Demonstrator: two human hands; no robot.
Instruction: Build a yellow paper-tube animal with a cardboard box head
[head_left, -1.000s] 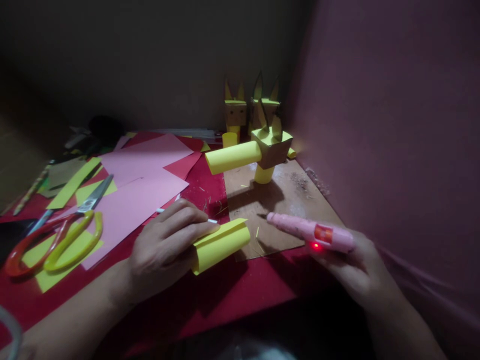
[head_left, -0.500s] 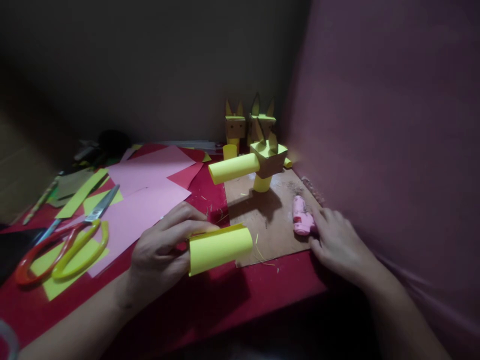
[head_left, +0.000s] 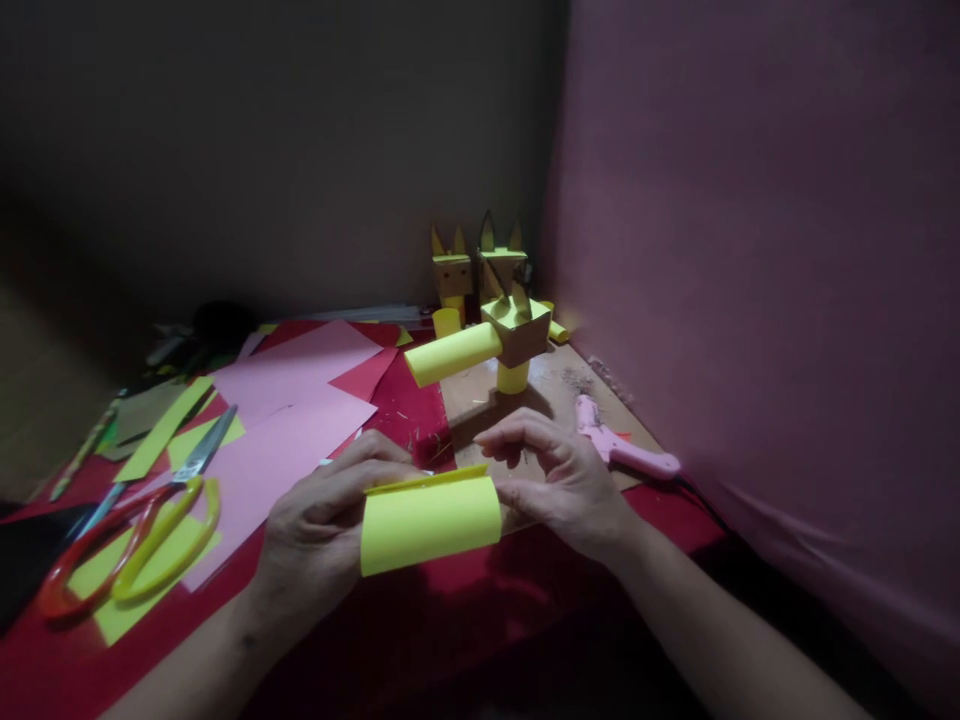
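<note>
My left hand [head_left: 322, 520] grips the left end of a rolled yellow paper tube [head_left: 429, 520], held just above the red table cover. My right hand [head_left: 555, 475] is at the tube's right end, fingers curled and partly spread, thumb touching the roll's edge. A pink glue gun [head_left: 626, 448] lies on the brown cardboard [head_left: 555, 400] just right of my right hand. Behind it stands a paper animal figure [head_left: 495, 345] with a yellow tube body, a box head and pointed ears.
Two smaller box figures [head_left: 472, 270] stand at the back corner. Pink sheets [head_left: 292, 400], yellow strips and red-and-yellow scissors [head_left: 127, 530] lie on the left. A pencil [head_left: 82, 450] lies far left. A purple wall closes the right side.
My right hand set the glue gun down on the cardboard and came over to the right end of the yellow roll. My left hand lifted and turned the roll slightly.
</note>
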